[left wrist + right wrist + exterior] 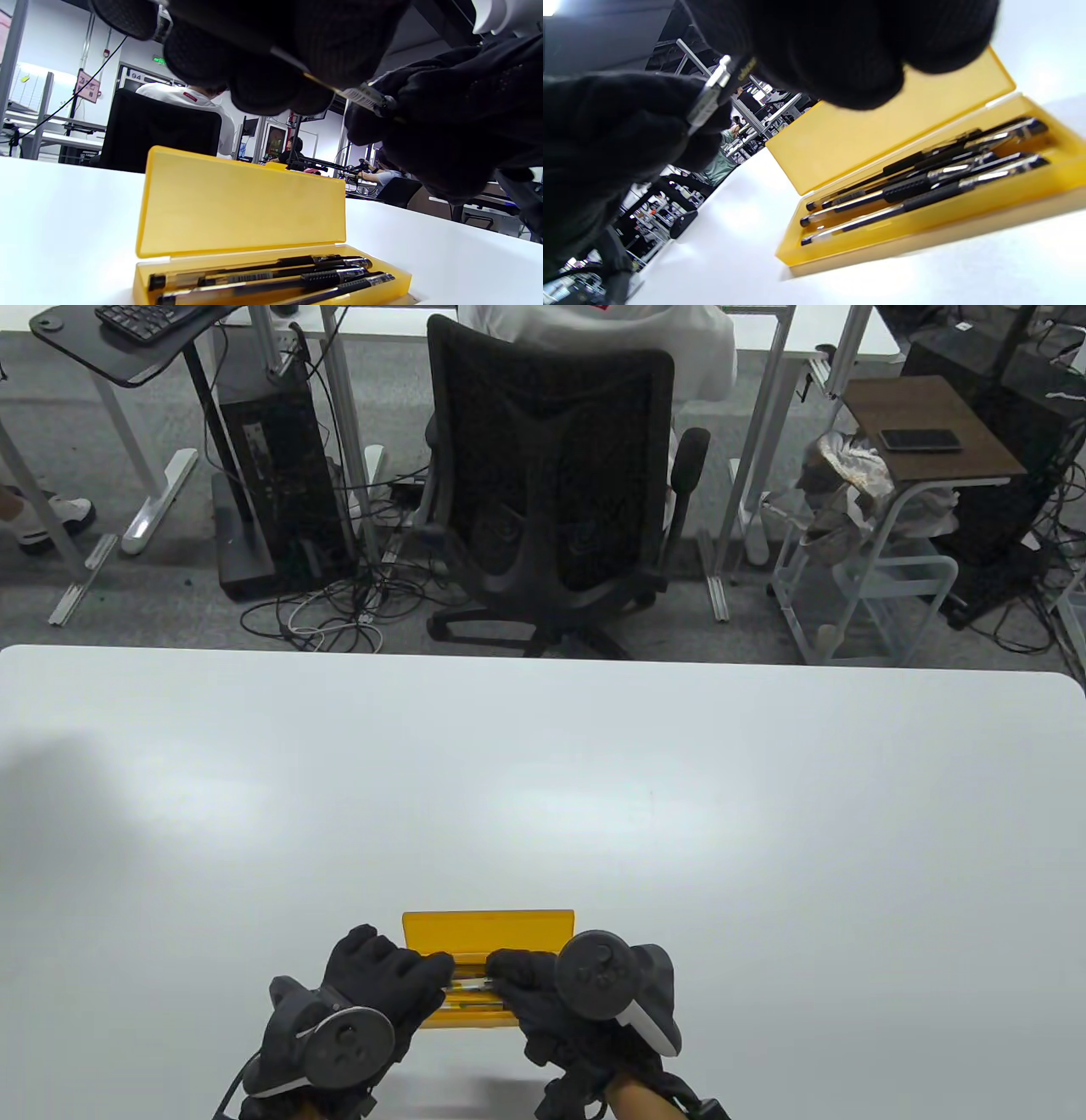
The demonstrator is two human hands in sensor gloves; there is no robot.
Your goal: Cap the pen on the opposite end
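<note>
Both my hands were low at the near edge of the white table (543, 780), hovering above the open yellow pen case (488, 931). My left hand (382, 980) had its fingers curled together round one end of a pen (360, 95); the left wrist view showed the thin clear barrel with its printed label running out from under my fingers (297, 63). My right hand (543, 984) gripped the other end of that same pen, fingers bunched tight on it. In the right wrist view the pen (710, 99) crossed between the two gloves, silver part and label visible, the rest buried in black fabric. I couldn't tell where the cap sat, or which end it was on; gloves hid both tips.

The pen was held in the air above the case, not touching it. The case lid (242, 203) stood up at the far side. In the tray (925, 237) lay several black pens (925, 182) side by side, lengthwise, touching or nearly so. Beyond the table stood a black office chair (551, 475).
</note>
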